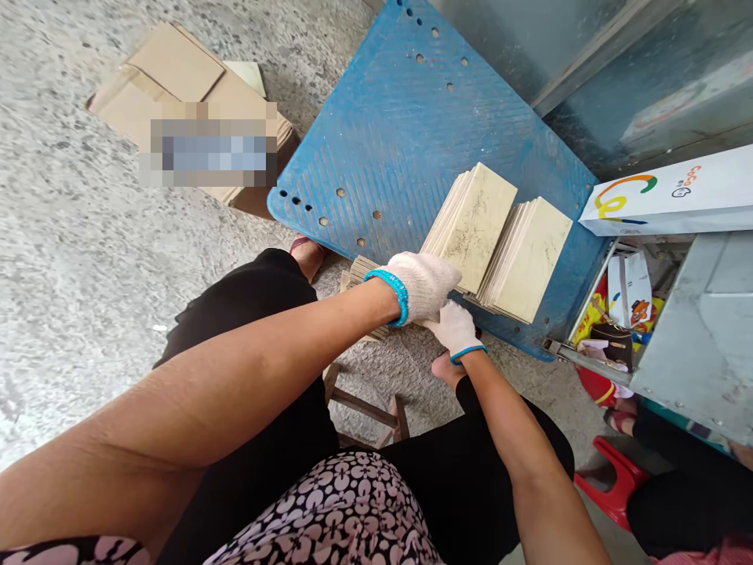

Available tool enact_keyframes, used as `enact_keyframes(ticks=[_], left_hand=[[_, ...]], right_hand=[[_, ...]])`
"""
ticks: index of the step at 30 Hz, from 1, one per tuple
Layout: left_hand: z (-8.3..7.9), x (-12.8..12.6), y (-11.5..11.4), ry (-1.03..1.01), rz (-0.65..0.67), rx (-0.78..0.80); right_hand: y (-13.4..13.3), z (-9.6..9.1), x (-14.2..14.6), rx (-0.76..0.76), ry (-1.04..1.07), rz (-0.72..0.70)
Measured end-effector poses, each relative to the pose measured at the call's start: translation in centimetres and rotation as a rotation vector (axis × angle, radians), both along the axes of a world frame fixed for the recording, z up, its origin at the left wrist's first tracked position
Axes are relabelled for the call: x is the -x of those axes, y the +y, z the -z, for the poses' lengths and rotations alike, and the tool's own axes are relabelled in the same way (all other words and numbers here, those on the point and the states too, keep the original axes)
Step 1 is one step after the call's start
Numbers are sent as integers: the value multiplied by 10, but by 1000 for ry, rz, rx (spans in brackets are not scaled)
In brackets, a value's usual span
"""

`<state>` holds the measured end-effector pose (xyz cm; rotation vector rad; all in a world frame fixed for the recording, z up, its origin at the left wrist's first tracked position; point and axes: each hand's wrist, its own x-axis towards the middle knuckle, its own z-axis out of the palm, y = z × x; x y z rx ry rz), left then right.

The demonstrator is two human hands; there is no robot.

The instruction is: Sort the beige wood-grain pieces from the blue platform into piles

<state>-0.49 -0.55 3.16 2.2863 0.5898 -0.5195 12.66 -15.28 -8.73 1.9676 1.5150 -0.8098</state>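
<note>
By the lower edge of the blue platform [365,141], our left hand [427,286] and right hand [454,328] close together

Toward the platform's lower right corner, two stacks of cream panels stand side by side: the left stack [481,224], darkly speckled on its face, and the right stack [532,259]. Our left hand, in a white glove with a blue cuff, is at the lower end of the left stack; our right hand, gloved alike, is just below it. The fingers are largely hidden, so we cannot tell whether either hand is spread, pressed together or pinching a panel. Partly behind our left glove, a third pile [360,271] shows beside the platform's lower edge. We see a cardboard box [176,71], partly blurred, on the floor [76,275] near the left corner, and a white paper bag [700,188] by the right corner. Between our knees a wooden stool [365,406] shows.
</note>
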Motion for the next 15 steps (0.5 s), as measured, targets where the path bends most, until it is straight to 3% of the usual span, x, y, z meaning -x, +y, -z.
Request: enact_keyframes(ticks=[5, 10, 12, 15], left_hand=[[4, -4, -1, 25, -2, -5], [10, -11, -1, 82, -77, -3], [14, -15, 0, 92, -140, -10], [20, -22, 1, 87, -247, 29]], right_hand=[[0, -7, 2, -94, 9, 26], [3, -35, 14, -176, -5, 38], [2, -48, 14, -188, 0, 125], [1, -61, 6, -337, 65, 396]])
